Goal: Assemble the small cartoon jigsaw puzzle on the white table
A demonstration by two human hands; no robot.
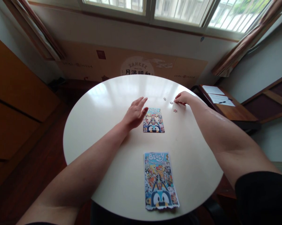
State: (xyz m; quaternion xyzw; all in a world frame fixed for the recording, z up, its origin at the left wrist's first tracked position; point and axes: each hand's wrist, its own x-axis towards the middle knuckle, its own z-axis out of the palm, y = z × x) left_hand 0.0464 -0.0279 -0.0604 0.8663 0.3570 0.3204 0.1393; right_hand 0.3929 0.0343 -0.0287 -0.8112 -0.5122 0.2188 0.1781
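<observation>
A small jigsaw puzzle lies on the round white table, mostly joined, with pale gaps across its middle. My left hand hovers at its left edge, fingers spread and holding nothing. Farther right, the fingertips of my right hand pinch together at the tabletop; what they hold, perhaps a puzzle piece, is mostly hidden. Beside those fingers lie loose puzzle pieces: a pale one, another pale one and a reddish one. Nearer me rests a printed picture sheet with a torn lower edge, showing the same blue dog design.
The round table stands before a wall with barred windows. To the right is a wooden side table bearing papers and a dark pen-like item. A wooden cabinet stands at the left.
</observation>
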